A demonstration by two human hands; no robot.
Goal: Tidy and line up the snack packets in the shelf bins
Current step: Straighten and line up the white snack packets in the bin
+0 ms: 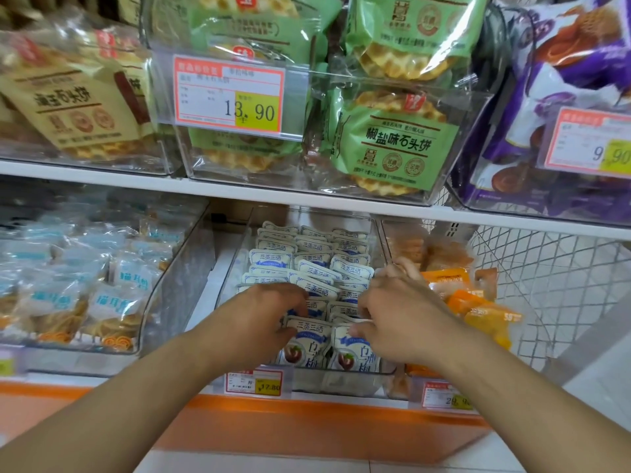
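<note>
Small white-and-blue snack packets [309, 264] stand in rows inside a clear bin [345, 378] on the lower shelf. My left hand [263, 312] reaches into the bin's left front, fingers curled round the top of a front packet [305, 339]. My right hand [403, 308] is in the bin's right front, its fingers curled down and pinching the top of another front packet [355, 349]. The rear rows look even; the front ones lean and overlap.
Left of this bin is a clear bin of light-blue biscuit packets [85, 295]; right of it, orange packets [478, 308] and a white wire basket [560, 278]. The shelf above carries bins of green waffle packets [392, 141], tan packets [75, 107] and purple packets [563, 97], with price tags [228, 97].
</note>
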